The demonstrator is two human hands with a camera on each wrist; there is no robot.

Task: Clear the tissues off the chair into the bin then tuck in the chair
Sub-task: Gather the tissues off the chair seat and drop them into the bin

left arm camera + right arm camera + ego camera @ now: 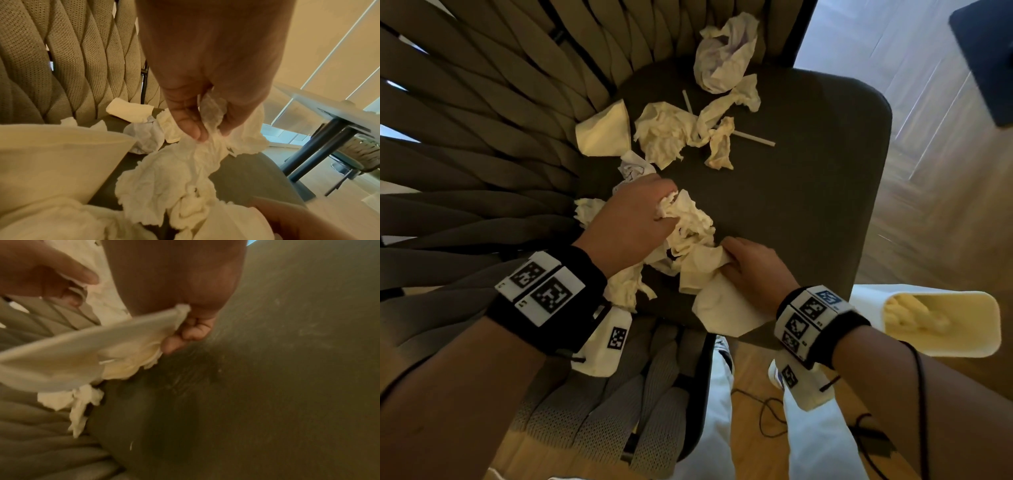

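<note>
Right hand (751, 270): palm down at seat's near edge, fingers (186, 335) curled, pinching a flat tissue (722, 308) that overhangs the edge.
Left hand (630, 222): knuckles up, fingers (186, 123) pinching a crumpled tissue wad (690, 222); wad trails toward right hand.
Remaining tissues (664, 133) lie scattered on the chair (808, 188) seat toward the backrest, no common axis.
Bin (941, 322) beside the seat, right.
</note>
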